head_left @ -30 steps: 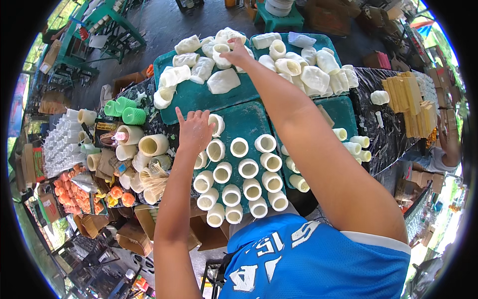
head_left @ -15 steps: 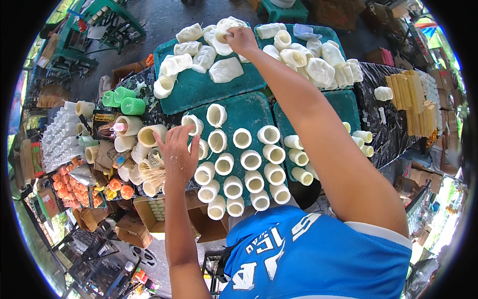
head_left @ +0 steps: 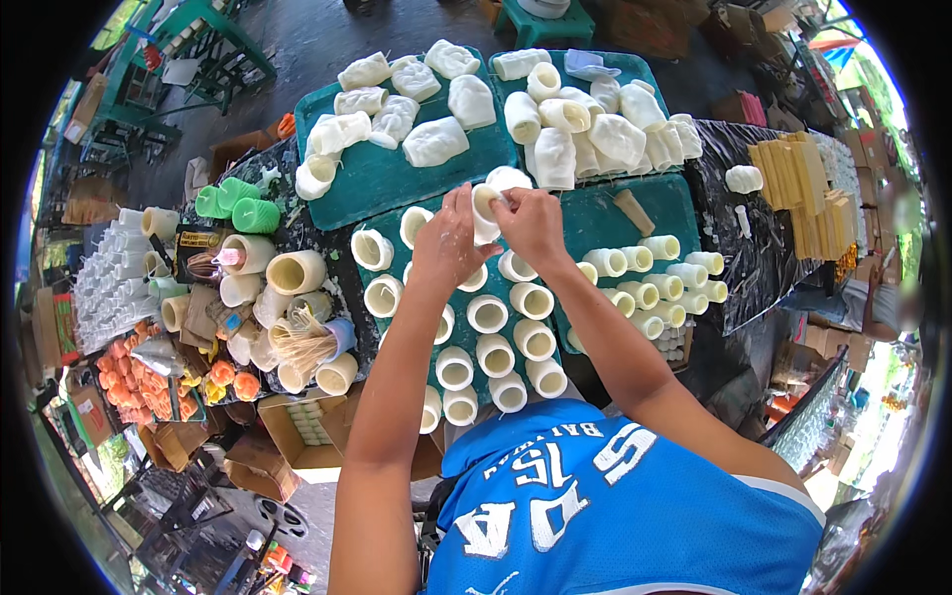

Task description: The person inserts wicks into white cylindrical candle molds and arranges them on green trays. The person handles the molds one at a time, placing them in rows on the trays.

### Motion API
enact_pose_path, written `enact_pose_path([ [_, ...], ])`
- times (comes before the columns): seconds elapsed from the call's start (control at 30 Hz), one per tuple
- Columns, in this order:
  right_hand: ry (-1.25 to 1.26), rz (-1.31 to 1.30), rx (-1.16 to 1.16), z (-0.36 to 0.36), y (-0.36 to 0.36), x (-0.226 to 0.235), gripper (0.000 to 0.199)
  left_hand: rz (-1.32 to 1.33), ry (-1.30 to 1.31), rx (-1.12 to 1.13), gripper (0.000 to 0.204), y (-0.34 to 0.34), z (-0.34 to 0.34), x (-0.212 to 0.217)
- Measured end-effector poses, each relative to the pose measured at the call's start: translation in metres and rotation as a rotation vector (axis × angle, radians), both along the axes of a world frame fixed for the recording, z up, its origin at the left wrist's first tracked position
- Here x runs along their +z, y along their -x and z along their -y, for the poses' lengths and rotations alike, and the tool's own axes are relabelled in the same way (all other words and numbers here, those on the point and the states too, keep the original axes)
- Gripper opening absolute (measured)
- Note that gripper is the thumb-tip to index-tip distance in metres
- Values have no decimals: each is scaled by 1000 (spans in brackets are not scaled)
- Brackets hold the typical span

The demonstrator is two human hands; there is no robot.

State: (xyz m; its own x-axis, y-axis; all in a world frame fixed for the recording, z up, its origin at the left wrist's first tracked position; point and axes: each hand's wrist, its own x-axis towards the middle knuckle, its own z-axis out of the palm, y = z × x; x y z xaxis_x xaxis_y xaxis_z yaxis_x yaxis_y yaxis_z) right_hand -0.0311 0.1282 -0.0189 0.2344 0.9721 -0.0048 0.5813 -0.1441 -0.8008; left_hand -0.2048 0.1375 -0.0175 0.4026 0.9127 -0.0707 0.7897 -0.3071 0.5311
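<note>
Over the far end of the middle green tray (head_left: pixel 461 332), my left hand (head_left: pixel 449 243) and my right hand (head_left: pixel 531 226) meet at an off-white hollow cylinder (head_left: pixel 485 210), which looks like a casting mould. The fingers of both hands are closed on it. A rounded white piece (head_left: pixel 508 178) shows just behind the fingers; whether it belongs to the held cylinder I cannot tell. Several similar cylinders (head_left: pixel 487 313) stand in rows on the tray, open ends up, partly hidden by my hands and forearms. Lumpy white pieces (head_left: pixel 436 143) lie on the far left green tray (head_left: pixel 347 203).
More lumpy pieces (head_left: pixel 617 139) crowd the far right tray. Narrow pale cylinders (head_left: pixel 645 295) fill the nearer right tray. At left are green ribbed candles (head_left: pixel 255 215), a bundle of thin sticks (head_left: pixel 305 342) and orange pieces (head_left: pixel 139 372). Yellow slabs (head_left: pixel 803 188) are stacked at right.
My right hand has come back from the far left tray to the middle with a white piece. My left hand has moved right and away from me to meet it.
</note>
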Motion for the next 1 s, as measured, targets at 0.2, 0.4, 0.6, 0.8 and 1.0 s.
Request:
enact_pose_path([
  [0.2, 236, 88, 170, -21, -23, -24, 35, -163, 242, -61, 81, -11, -23, -26],
  [0.4, 70, 463, 413, -16, -35, -21, 33, -219, 138, 0, 74, -13, -21, -54],
  [0.6, -91, 569, 427, -3, -32, -32, 62, -266, 127, 39, 74, -19, -19, -42],
  [0.8, 78, 440, 484, -12, -34, -43, 88, -288, 114, 79, 72, -22, -19, -40],
  [1.0, 196, 507, 595, -20, -37, -44, 76, -301, 54, 70, 62, -26, -20, -35],
])
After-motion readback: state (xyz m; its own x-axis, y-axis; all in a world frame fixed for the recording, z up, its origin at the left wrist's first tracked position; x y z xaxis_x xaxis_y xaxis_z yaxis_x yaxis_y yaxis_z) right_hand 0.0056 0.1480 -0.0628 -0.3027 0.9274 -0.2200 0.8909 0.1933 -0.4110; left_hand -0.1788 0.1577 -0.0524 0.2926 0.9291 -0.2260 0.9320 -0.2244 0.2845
